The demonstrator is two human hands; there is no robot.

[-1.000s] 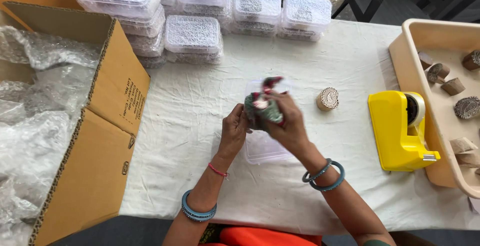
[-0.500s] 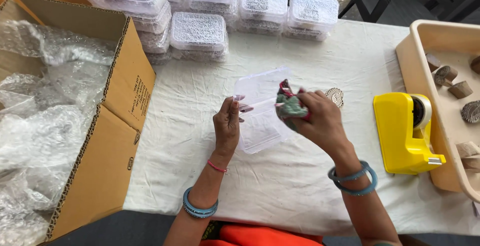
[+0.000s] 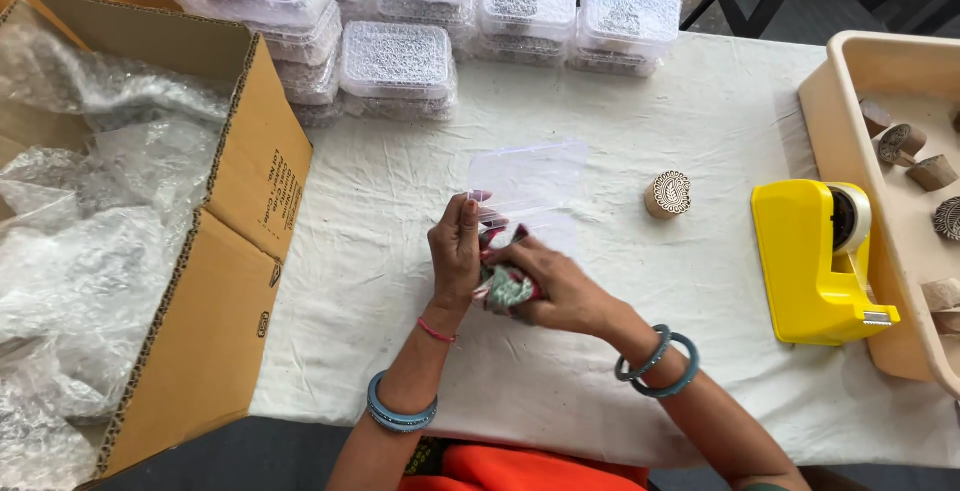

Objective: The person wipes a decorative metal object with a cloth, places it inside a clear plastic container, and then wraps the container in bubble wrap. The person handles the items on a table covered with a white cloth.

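Note:
My left hand [image 3: 455, 254] pinches the near edge of a clear plastic pouch [image 3: 530, 183] that lies flat on the white tablecloth [image 3: 620, 131]. My right hand [image 3: 560, 286] grips a small bundle wrapped in green, red and white patterned cloth [image 3: 503, 286] and holds it at the pouch's near edge, touching my left hand. A carved round wooden stamp [image 3: 668, 194] stands on the cloth to the right of the pouch, apart from both hands.
An open cardboard box [image 3: 245, 211] full of bubble wrap [image 3: 90, 241] sits at the left. Stacked clear lidded containers [image 3: 400, 56] line the far edge. A yellow tape dispenser [image 3: 815, 261] and a beige tray [image 3: 835, 111] with several wooden stamps stand at the right.
My right hand has come back left and down with the cloth bundle to the pouch's near edge. My left hand has taken hold of the pouch.

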